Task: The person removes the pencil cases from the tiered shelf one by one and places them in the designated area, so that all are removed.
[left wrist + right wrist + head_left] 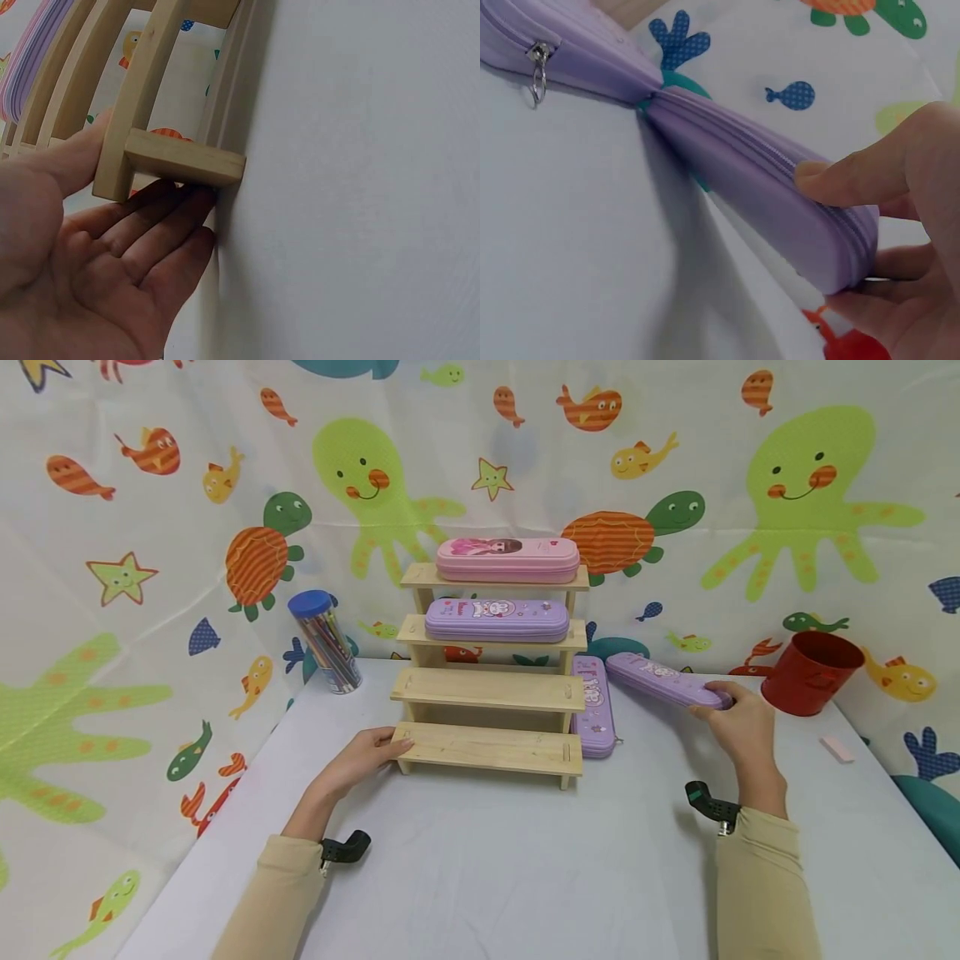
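My right hand (738,727) pinches the near end of a purple pencil case (660,679), which is tilted up off the table. In the right wrist view the thumb (817,180) lies along the zipper of the held pencil case (742,180). A second purple pencil case (596,706) lies beside the stepped wooden rack (487,689), partly hidden by it. My left hand (367,752) grips the left end of the rack's lowest step, thumb on top and fingers (161,232) by the leg. Higher steps bear a pink pencil case (510,562) and another purple pencil case (497,620).
A blue-lidded tube of pencils (326,643) stands at the back left. Toward the right are a red cup (813,672) and a small pink eraser-like block (837,749). Behind everything hangs a sea-animal printed cloth (450,460); the table (510,868) is white.
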Available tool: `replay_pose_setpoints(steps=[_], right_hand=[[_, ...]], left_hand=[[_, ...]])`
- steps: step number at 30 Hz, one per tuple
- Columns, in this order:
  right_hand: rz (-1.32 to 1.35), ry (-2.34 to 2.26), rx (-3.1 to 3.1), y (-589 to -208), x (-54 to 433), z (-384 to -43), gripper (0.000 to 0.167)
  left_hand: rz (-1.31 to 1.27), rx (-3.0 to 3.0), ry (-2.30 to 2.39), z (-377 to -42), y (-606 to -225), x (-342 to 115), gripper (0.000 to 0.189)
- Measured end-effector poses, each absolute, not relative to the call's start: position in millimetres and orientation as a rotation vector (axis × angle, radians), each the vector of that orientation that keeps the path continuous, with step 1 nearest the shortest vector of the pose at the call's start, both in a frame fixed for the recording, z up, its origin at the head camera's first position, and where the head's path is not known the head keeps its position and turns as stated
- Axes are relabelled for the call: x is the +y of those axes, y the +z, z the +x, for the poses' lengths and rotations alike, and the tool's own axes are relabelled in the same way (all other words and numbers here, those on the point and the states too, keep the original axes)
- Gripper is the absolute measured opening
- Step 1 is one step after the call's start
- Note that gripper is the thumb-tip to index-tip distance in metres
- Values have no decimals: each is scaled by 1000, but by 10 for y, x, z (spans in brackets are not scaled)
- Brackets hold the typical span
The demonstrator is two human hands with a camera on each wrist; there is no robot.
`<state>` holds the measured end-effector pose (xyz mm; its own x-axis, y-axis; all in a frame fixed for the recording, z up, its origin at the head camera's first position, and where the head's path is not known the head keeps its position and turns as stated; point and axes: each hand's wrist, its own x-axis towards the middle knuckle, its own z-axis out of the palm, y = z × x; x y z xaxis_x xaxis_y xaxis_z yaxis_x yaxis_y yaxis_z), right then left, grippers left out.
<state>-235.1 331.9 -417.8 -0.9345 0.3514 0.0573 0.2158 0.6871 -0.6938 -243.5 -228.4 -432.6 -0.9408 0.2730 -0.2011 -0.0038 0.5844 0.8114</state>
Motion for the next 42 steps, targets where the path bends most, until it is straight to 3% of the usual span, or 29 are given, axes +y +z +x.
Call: replay_pose_setpoints(steps=[12, 23, 33, 42], right_hand=[[-213, 965, -3144, -4184, 3457, -2322, 83], [-208, 1061, -3236, -4098, 3420, -2272, 82], [-92, 1056, -3269, -4009, 3360, -2236, 64], [56, 1036, -3328, -4060, 3257, -2277, 75]], left_hand=[[213, 2495, 1314, -2458, -4386, -2282, 60], [205, 2497, 1306, -2463, -4363, -2257, 60], [201, 2491, 1301, -2468, -4366, -2289, 64], [197, 2485, 1310, -2461, -4380, -2307, 62]])
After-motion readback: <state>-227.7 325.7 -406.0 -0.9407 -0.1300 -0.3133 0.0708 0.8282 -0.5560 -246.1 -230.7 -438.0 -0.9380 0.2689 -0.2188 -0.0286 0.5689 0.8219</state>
